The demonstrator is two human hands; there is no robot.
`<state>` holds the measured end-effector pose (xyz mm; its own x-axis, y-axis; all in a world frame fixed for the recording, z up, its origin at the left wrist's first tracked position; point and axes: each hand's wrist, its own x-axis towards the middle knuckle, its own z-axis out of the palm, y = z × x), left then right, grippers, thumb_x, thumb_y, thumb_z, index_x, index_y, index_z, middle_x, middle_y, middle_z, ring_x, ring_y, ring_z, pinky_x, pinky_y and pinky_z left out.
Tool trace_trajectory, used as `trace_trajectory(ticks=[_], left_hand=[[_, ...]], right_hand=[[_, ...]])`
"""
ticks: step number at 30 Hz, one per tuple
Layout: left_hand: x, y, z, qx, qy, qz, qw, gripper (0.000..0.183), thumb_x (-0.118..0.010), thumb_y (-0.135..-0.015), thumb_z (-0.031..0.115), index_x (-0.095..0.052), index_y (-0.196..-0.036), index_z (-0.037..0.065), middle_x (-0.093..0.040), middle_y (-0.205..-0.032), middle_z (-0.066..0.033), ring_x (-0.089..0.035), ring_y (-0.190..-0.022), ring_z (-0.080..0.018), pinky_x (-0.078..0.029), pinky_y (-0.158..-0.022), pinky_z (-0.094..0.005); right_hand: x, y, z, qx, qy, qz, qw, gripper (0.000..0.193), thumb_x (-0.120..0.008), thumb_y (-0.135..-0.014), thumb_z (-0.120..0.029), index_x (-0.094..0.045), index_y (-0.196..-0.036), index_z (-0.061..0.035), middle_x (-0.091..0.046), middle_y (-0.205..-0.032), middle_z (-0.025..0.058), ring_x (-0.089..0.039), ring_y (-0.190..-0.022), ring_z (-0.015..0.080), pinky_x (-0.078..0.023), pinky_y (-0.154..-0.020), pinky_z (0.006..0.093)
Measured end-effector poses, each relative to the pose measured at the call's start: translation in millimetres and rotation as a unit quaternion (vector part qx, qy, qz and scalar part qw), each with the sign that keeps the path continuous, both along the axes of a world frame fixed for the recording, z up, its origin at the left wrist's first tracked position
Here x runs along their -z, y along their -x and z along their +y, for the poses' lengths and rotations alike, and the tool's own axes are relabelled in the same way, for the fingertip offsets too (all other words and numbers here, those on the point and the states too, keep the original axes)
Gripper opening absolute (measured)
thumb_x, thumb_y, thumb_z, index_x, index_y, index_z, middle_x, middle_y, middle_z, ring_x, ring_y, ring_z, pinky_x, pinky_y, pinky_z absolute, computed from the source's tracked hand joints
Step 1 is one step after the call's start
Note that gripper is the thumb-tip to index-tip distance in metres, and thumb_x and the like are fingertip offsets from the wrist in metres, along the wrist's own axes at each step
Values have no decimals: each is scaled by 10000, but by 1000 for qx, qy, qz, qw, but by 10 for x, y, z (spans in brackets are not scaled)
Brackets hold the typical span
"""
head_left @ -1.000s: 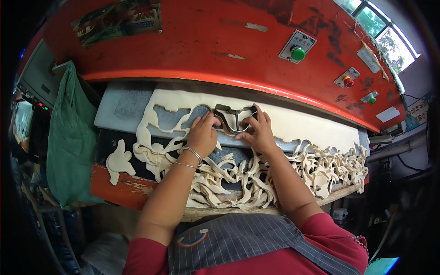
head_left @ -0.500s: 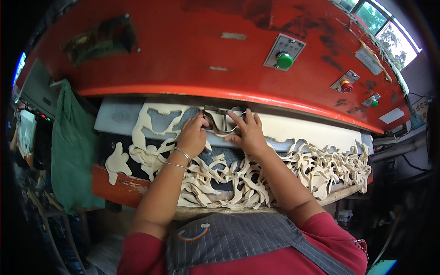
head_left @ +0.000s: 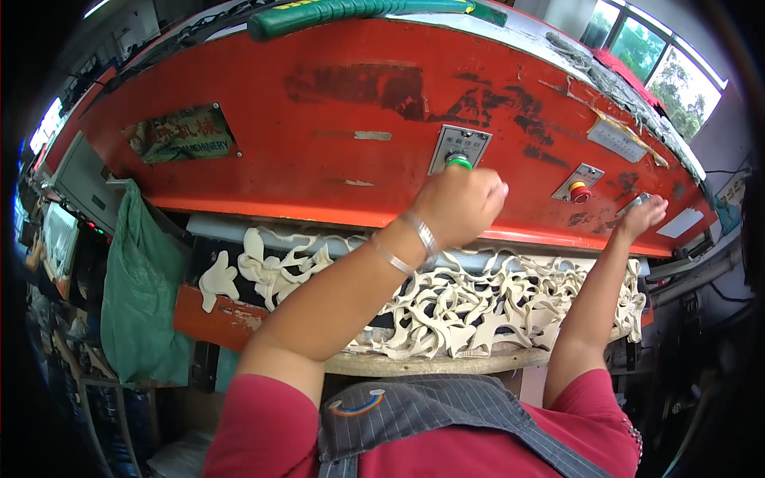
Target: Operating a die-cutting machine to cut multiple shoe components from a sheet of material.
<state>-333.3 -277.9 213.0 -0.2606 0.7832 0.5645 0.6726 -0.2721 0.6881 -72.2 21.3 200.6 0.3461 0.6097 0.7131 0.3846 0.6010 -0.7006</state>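
My left hand (head_left: 464, 201), with two silver bangles at the wrist, is a closed fist right below the green push button (head_left: 458, 159) on the red machine front. It overlaps the button's lower edge; whether it presses is hard to see. Farther right, my right hand (head_left: 644, 215) has its fingers curled at the small switch plate (head_left: 635, 203), covering its button. Neither hand shows anything held. Below the red beam (head_left: 319, 191), cream foam-like offcuts (head_left: 470, 303) lie in a tangled heap. The metal cutting die is out of sight now.
A red stop button (head_left: 580, 193) on a yellow base sits between my hands. One cut cream piece (head_left: 219, 280) lies at the left. Green cloth (head_left: 139, 295) hangs beside the bed. A green-handled tool (head_left: 358, 14) rests on top of the machine. The wooden front edge (head_left: 430, 365) borders the bed.
Both hands have left the metal die on the cream sheet and risen to the button panel, the right one far to the right. The view has tilted up, showing the machine's top.
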Motion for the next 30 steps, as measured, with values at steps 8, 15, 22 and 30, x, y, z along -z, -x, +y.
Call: trace_trajectory(ticks=[8,15,22,30], left_hand=[[493,-168,-670,-68,160,-68,982,287,-539,-874,254,-560,-690,35,-568,-657,-175,-564,-637,-378,-435,-556,-443],[989,-548,-2471,-160,365,14,917,220,-592,-844,286,-609,-761,83,-619,-767,-114,-604,-744,-315,-482,-662,-427],[1064,-835,-2560,-257,287,85,919,155,-646,-795,244,-618,-766,94,-512,-765,-103,-516,-790,-313,-434,-693,-428],[1171,-889,-2713,-287,260,58,920,187,-667,-766,243,-645,-673,82,-537,-734,-105,-532,-784,-310,-436,-686,-429]], right_hand=[[173,-309,-651,-187,111,-11,976,740,-445,-954,-452,-123,-1469,-31,-141,-1519,185,-174,-1397,283,-191,-1112,397],[44,-569,-1054,-274,107,-59,954,476,-493,-970,-199,-347,-1386,-22,-424,-1377,148,-408,-1273,209,-325,-1044,338],[280,1086,-2495,-524,131,-130,832,400,-652,-849,-137,-530,-1227,-87,-565,-1184,71,-517,-1113,175,-457,-898,313],[143,1513,-3217,-562,8,-442,700,476,-668,-825,-282,-530,-1239,-92,-619,-1125,101,-548,-1094,263,-269,-1044,469]])
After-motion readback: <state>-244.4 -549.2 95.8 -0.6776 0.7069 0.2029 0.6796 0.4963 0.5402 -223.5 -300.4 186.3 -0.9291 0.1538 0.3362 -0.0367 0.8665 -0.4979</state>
